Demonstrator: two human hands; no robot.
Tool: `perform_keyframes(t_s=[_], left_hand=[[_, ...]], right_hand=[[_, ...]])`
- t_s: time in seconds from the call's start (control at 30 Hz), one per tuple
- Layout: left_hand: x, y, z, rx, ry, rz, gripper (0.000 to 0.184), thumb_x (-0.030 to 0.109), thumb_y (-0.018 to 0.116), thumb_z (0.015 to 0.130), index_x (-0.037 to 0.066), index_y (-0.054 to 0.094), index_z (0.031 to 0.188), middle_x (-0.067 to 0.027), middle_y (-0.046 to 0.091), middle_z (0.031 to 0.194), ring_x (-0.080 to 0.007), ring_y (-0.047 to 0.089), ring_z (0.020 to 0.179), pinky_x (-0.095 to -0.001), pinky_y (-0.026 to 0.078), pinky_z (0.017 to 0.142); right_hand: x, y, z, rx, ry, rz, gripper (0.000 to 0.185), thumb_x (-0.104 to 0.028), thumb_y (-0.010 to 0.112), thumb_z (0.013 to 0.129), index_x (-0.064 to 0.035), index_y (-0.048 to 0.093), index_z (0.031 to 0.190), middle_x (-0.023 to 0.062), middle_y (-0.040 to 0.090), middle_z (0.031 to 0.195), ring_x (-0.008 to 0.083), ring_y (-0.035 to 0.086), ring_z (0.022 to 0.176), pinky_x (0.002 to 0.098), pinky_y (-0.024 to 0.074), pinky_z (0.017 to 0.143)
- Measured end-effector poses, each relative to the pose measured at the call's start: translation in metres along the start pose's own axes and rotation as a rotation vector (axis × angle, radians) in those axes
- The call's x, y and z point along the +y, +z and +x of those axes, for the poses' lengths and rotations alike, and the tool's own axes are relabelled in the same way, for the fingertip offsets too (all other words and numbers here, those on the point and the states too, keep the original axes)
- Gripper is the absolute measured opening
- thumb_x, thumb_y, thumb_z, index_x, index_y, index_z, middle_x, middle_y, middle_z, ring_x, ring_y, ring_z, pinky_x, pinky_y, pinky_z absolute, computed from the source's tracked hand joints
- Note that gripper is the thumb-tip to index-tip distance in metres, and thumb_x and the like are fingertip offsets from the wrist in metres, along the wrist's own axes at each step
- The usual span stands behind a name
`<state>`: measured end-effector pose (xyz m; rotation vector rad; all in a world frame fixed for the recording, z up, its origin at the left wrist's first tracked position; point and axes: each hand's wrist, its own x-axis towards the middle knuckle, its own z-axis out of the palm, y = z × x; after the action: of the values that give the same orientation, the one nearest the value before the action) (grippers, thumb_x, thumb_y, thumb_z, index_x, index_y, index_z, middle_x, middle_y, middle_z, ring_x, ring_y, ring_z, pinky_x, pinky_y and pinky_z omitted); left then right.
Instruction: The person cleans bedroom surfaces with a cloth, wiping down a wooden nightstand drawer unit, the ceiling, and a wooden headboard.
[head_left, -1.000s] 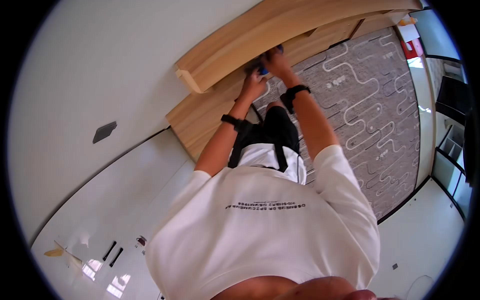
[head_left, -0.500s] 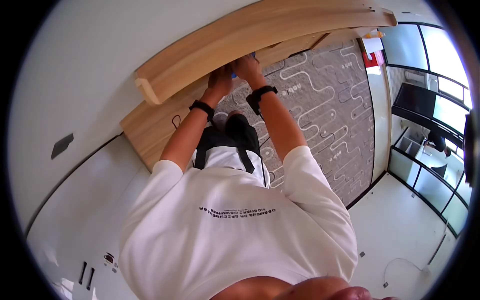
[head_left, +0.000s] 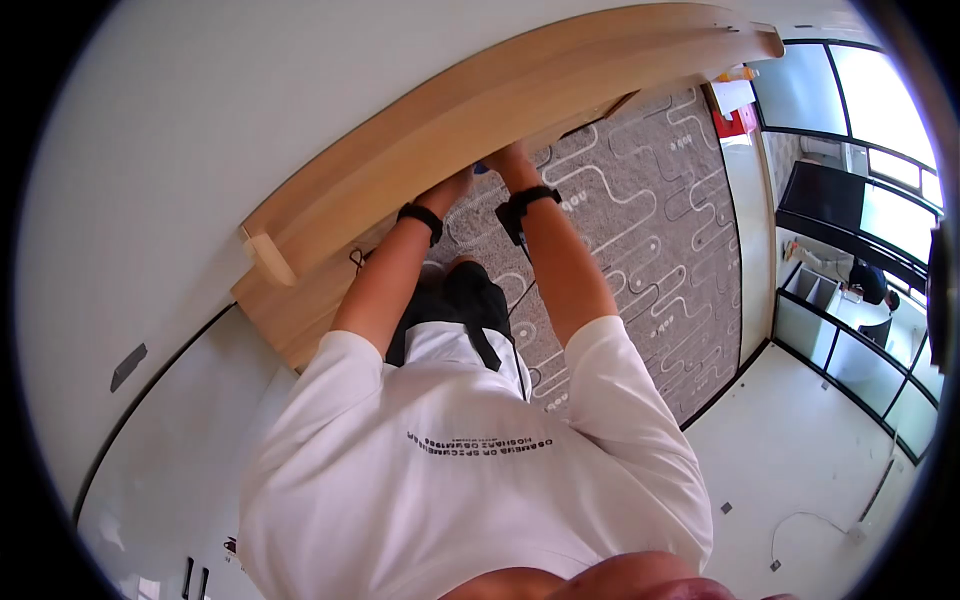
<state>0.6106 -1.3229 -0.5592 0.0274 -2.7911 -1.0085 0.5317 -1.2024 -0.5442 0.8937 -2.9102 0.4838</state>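
Note:
My left hand (head_left: 457, 187) reaches under the edge of a long curved wooden board (head_left: 480, 115), and its fingers are hidden there. My right hand (head_left: 510, 164) is close beside it, its fingers also out of sight behind the board. A small patch of something blue (head_left: 481, 168) shows between the two hands; its kind cannot be made out. Both wrists wear black bands, the left band (head_left: 422, 222) and the right band (head_left: 527, 208). Whether either hand is open or closed is hidden.
Below the hands spreads a grey surface (head_left: 640, 240) with white wavy lines and lettering. A wooden panel (head_left: 275, 320) lies at left. A red item (head_left: 735, 122) and an orange bottle-like thing (head_left: 738, 74) are at upper right. Another person (head_left: 868, 283) is beyond, at far right.
Both hands have shifted slightly right and down in view and more of them is hidden by the board. Less of the blue thing shows. The view has tilted a little.

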Motion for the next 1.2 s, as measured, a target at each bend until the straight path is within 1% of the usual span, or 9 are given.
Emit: perform_keyframes(t_s=[0.2, 0.23, 0.3, 0.43, 0.57, 0.63, 0.67, 0.93, 1.2], left_hand=[[-0.006, 0.024, 0.003, -0.190, -0.149, -0.186, 0.028, 0.022, 0.049, 0.096, 0.003, 0.060, 0.114, -0.0203, 0.063, 0.112, -0.0348, 0.059, 0.105, -0.0454, 0.046, 0.089], [-0.006, 0.033, 0.002, 0.151, 0.071, -0.107, 0.028, 0.021, 0.048, 0.097, 0.001, 0.059, 0.113, -0.0202, 0.063, 0.113, -0.0340, 0.059, 0.106, -0.0446, 0.046, 0.088], [0.026, -0.011, 0.008, 0.057, -0.050, -0.121, 0.029, 0.022, 0.047, 0.097, 0.000, 0.059, 0.111, -0.0202, 0.063, 0.111, -0.0339, 0.059, 0.104, -0.0441, 0.046, 0.088], [0.012, 0.002, 0.007, -0.030, -0.133, -0.346, 0.029, 0.023, 0.047, 0.096, -0.001, 0.059, 0.111, -0.0209, 0.063, 0.112, -0.0356, 0.059, 0.102, -0.0443, 0.046, 0.087], [-0.001, -0.008, -0.020, -0.334, -0.080, -0.099, 0.030, 0.017, 0.051, 0.090, -0.001, 0.057, 0.114, -0.0231, 0.062, 0.112, -0.0392, 0.060, 0.098, -0.0464, 0.048, 0.085], [-0.010, -0.014, -0.039, -0.133, 0.108, 0.207, 0.038, 0.007, 0.053, 0.086, -0.003, 0.052, 0.123, -0.0249, 0.060, 0.116, -0.0404, 0.057, 0.106, -0.0464, 0.045, 0.092], [-0.024, -0.015, -0.050, -0.090, 0.185, 0.160, 0.052, -0.001, 0.055, 0.081, -0.004, 0.045, 0.132, -0.0278, 0.054, 0.124, -0.0416, 0.051, 0.117, -0.0463, 0.041, 0.099], [-0.016, -0.112, -0.167, -0.066, 0.061, 0.215, 0.061, -0.009, 0.054, 0.077, -0.007, 0.039, 0.136, -0.0280, 0.045, 0.132, -0.0456, 0.045, 0.121, -0.0482, 0.037, 0.103], [-0.018, -0.102, -0.151, -0.003, 0.176, 0.329, 0.061, -0.005, 0.057, 0.079, -0.010, 0.037, 0.136, -0.0310, 0.045, 0.129, -0.0468, 0.045, 0.119, -0.0483, 0.038, 0.101]], right_hand=[[0.027, 0.022, -0.002, -0.108, 0.031, 0.305, 0.049, -0.032, 0.069, 0.081, -0.0088, 0.059, 0.123, 0.0151, 0.059, 0.127, 0.0356, 0.051, 0.120, 0.0458, 0.0395, 0.102], [0.026, 0.016, 0.008, -0.085, 0.004, 0.296, 0.049, -0.032, 0.069, 0.081, -0.0088, 0.059, 0.123, 0.0151, 0.059, 0.127, 0.0356, 0.051, 0.120, 0.0458, 0.0395, 0.102], [0.003, -0.007, 0.002, 0.136, 0.030, 0.196, 0.049, -0.032, 0.069, 0.081, -0.0099, 0.059, 0.123, 0.0139, 0.058, 0.130, 0.0355, 0.051, 0.121, 0.0465, 0.0391, 0.103], [0.044, 0.066, -0.002, -0.063, 0.018, -0.083, 0.050, -0.033, 0.068, 0.075, -0.0108, 0.063, 0.120, 0.0170, 0.061, 0.124, 0.0391, 0.053, 0.116, 0.0498, 0.0417, 0.098], [-0.002, 0.032, -0.008, -0.289, 0.221, 0.150, 0.048, -0.031, 0.068, 0.075, -0.0134, 0.063, 0.120, 0.0140, 0.062, 0.122, 0.0376, 0.054, 0.116, 0.0506, 0.0418, 0.097], [-0.025, 0.021, -0.016, -0.021, 0.281, 0.261, 0.045, -0.028, 0.065, 0.076, -0.0134, 0.064, 0.119, 0.0117, 0.064, 0.120, 0.0343, 0.055, 0.117, 0.0513, 0.0414, 0.096], [-0.044, 0.022, -0.023, 0.183, 0.177, -0.023, 0.043, -0.026, 0.062, 0.077, -0.0107, 0.065, 0.118, 0.0111, 0.064, 0.119, 0.0314, 0.056, 0.117, 0.0515, 0.0405, 0.097], [-0.189, -0.006, -0.090, 0.043, 0.364, 0.521, 0.044, -0.023, 0.059, 0.080, -0.0060, 0.057, 0.120, 0.0136, 0.060, 0.120, 0.0316, 0.055, 0.114, 0.0459, 0.0450, 0.095], [-0.161, -0.003, -0.093, 0.004, 0.201, 0.371, 0.045, -0.025, 0.055, 0.085, -0.0078, 0.051, 0.127, 0.0130, 0.055, 0.132, 0.0323, 0.054, 0.119, 0.0455, 0.0496, 0.091]])
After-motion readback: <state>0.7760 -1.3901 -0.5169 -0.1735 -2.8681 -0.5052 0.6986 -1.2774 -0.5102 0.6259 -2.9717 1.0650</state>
